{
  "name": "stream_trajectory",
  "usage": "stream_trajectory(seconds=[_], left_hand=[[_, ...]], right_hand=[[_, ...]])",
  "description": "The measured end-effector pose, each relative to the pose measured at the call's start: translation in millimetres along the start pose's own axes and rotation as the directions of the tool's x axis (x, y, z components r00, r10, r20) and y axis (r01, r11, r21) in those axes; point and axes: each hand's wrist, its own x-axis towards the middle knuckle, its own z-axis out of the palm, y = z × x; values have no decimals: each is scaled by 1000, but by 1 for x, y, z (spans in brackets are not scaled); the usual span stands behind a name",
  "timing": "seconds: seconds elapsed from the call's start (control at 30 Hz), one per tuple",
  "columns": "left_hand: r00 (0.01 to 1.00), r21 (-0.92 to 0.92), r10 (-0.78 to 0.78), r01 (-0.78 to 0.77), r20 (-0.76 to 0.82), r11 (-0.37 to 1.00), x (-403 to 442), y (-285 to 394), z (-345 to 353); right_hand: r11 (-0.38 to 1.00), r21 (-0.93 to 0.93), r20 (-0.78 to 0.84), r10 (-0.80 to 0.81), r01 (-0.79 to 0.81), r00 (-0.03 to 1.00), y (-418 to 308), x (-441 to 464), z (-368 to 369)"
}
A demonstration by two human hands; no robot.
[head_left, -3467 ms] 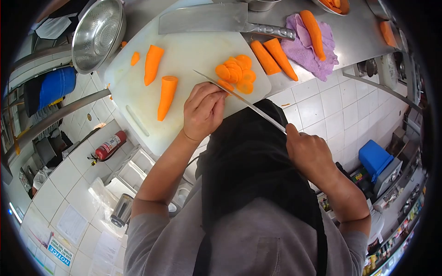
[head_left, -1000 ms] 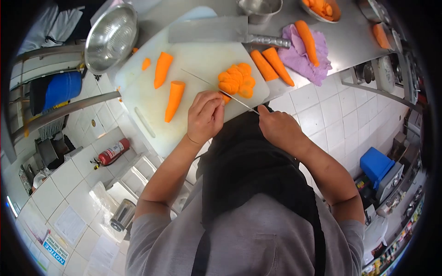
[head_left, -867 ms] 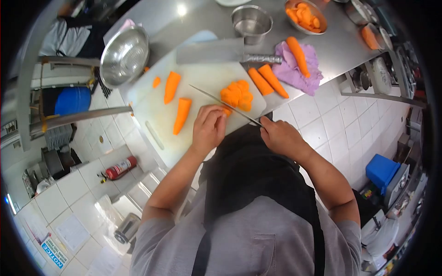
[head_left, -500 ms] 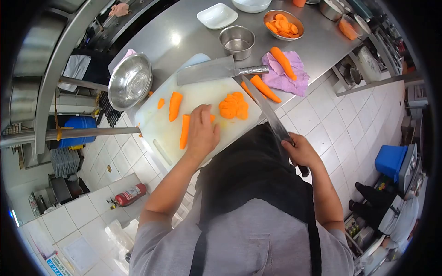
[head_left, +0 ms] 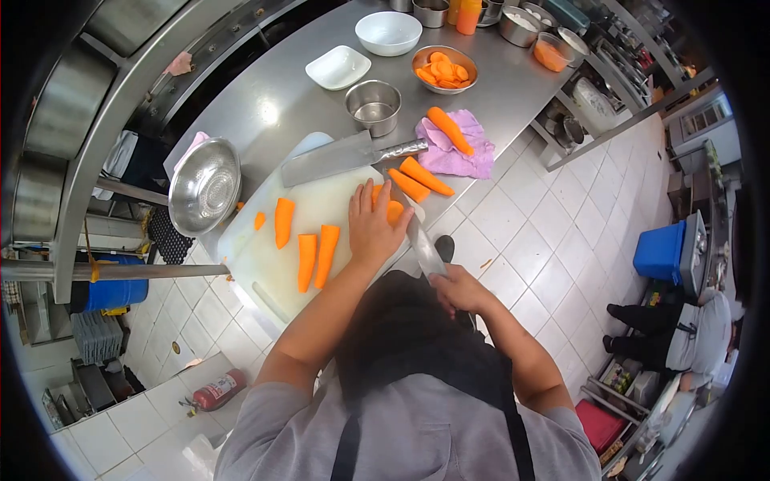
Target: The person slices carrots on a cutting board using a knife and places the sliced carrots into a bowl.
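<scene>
On the left of the desk (head_left: 265,90) I see a metal colander (head_left: 204,186) leaning beside the white cutting board (head_left: 321,202). Next along the board come a small carrot scrap (head_left: 260,220), a thick carrot piece (head_left: 283,223), and two longer carrot pieces (head_left: 317,256) lying side by side, all peeled and bright orange. A cleaver (head_left: 325,164) rests across the board's far edge, its handle reaching toward the cloth.

The left hand (head_left: 374,228) comes next, its forearm stretched forward, palm down and fingers slightly spread over the carrot slices (head_left: 394,212). It hides most of them; orange shows only between the fingers and beside them, so I can't count the slices. Just right of that hand, a knife (head_left: 425,247) slants up toward the slices. I can't tell whether its tip touches them. The right hand (head_left: 460,289), elbow bent, wraps its fingers round the handle, mostly covering it.

Farther right, two carrot halves (head_left: 420,178) lie by the purple cloth (head_left: 479,162), which carries a carrot (head_left: 449,130).
</scene>
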Motion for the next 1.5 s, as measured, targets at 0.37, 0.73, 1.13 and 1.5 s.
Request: stream_trajectory(seconds=[0.37, 0.73, 1.13, 1.5], left_hand=[[985, -119, -124, 110, -118, 987, 0, 1, 5], [790, -261, -435, 352, -432, 899, 33, 31, 33], [803, -364, -340, 167, -489, 916, 205, 123, 99], [945, -89, -127, 104, -302, 991, 324, 90, 154]], right_hand=[[995, -102, 163, -4, 21, 987, -17, 16, -4], [815, -507, 359, -96, 281, 928, -92, 25, -94], [810, -528, 287, -112, 254, 951, -169, -6, -263], [965, -162, 233, -166, 206, 958, -170, 11, -335]])
